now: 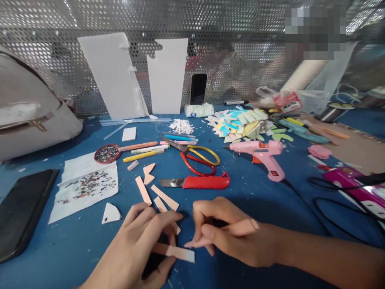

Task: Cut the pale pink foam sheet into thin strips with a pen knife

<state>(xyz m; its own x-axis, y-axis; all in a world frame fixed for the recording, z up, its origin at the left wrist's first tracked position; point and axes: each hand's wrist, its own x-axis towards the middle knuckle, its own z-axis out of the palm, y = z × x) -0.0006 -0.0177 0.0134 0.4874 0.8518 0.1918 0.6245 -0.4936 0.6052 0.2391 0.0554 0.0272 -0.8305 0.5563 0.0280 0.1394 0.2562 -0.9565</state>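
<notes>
My left hand (147,241) is closed round a small flat strip (177,253), its fingers curled over it near the table. The strip is peach along most of its length and white at the right end. In my right hand (228,237) is a peach marker pen (242,228), gripped like a pencil, its tip pointing left just above the strip's white end. Whether the tip touches the strip I cannot tell. Beyond my left fingers lie several peach strips (165,196) and a peach zigzag-edged piece (148,173). A white cut piece (111,213) rests to the left.
A red-handled cutter knife (206,182), scissors (195,156) and several markers (144,155) lie ahead. A pink glue gun (261,154) trails its cable to the right. Behind is a heap of coloured scraps (240,123). At left are a black phone (25,212) and a bag (33,112).
</notes>
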